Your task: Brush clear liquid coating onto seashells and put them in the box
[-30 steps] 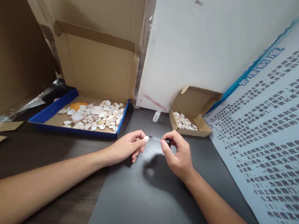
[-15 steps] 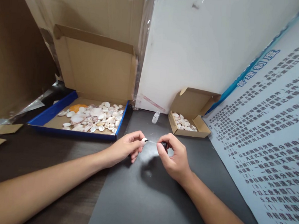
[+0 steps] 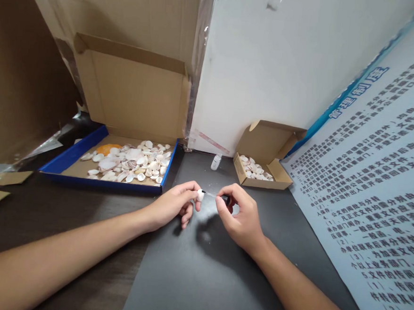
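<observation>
My left hand (image 3: 178, 201) pinches a small white seashell (image 3: 200, 195) between thumb and fingers above the dark table. Facing it, my right hand (image 3: 238, 211) grips the black cap of a thin applicator brush (image 3: 209, 194). The brush's clear stem points left, and its dark tip meets the shell's upper edge. Behind both hands a small clear bottle (image 3: 216, 162) stands upright without a cap.
A blue-sided cardboard box (image 3: 102, 181) with its lid up holds many shells and an orange piece at the left. Another small cardboard box (image 3: 267, 183) with shells stands back right. A printed board (image 3: 375, 185) leans along the right side; a white panel (image 3: 248, 73) rises behind.
The shell has turned in my left fingers and shows more of its white surface. The brush tip has shifted slightly up; my right hand has barely moved.
</observation>
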### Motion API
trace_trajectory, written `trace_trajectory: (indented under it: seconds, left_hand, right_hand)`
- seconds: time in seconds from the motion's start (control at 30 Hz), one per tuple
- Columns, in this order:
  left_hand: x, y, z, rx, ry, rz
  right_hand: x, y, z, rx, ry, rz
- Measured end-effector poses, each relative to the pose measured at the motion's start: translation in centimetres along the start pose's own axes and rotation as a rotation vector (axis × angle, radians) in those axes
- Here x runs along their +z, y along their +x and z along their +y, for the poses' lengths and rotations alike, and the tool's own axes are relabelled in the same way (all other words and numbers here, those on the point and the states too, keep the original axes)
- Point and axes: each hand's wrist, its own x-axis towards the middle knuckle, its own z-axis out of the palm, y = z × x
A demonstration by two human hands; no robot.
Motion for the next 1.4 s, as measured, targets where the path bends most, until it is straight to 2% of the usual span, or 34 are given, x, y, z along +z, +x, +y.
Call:
trace_trajectory:
  seconds: [0.1, 0.33, 0.53, 0.93, 1.07, 1.2, 1.4]
  left_hand:
    - [0.03, -0.01, -0.02, 0.016, 0.008, 0.018]
    - [-0.16, 0.23, -0.49, 0.061, 0.025, 0.036]
    - [-0.16, 0.20, -0.57, 0.072, 0.044, 0.038]
    - [-0.11, 0.03, -0.48, 0.047, 0.091, 0.079]
    - [-0.16, 0.05, -0.41, 0.023, 0.116, 0.075]
    - [-0.20, 0.01, -0.26, 0.031, 0.118, 0.081]
    - [-0.15, -0.05, -0.33, 0.048, 0.115, 0.075]
  right_hand:
    - [-0.04, 0.00, -0.07, 0.038, -0.010, 0.058]
    - [0.20, -0.41, 0.05, -0.004, 0.072, 0.000]
    - [0.07, -0.26, 0.10, 0.035, 0.027, 0.062]
    - [0.21, -0.22, 0.07, 0.001, 0.078, -0.009]
    - [0.07, -0.15, 0.08, 0.035, 0.070, 0.025]
    - [0.00, -0.23, 0.05, 0.022, 0.100, -0.034]
    - [0.01, -0.22, 0.10, 0.039, 0.099, -0.007]
